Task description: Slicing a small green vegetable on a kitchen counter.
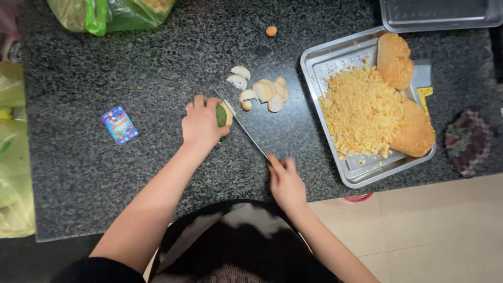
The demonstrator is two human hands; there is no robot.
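Green-skinned, pale-fleshed fruit [223, 114] lay on the speckled dark granite counter [105, 173], pinned under the left hand [200, 124], whose fingers were closed over it. Nearest the body, the right hand [285, 182] was clamped on the handle of a slim steel knife [242, 126], its blade running up and left to meet the cut face of the fruit. To slice well here, I judged the left fingertips should stay curled back from the edge, the blade kept square to the fruit and drawn, not pushed. Just beyond the blade lay a loose heap of pale cut slices [262, 90], some overlapping. A small blue printed packet [120, 124] sat apart to the left. To the right stood a rectangular steel tray [361, 175] holding yellow crumbs [361, 112] and 2 sesame buns [403, 94]. Farther off were a small orange round piece [271, 31], a green plastic bag [112, 13] and a second tray [440, 15].
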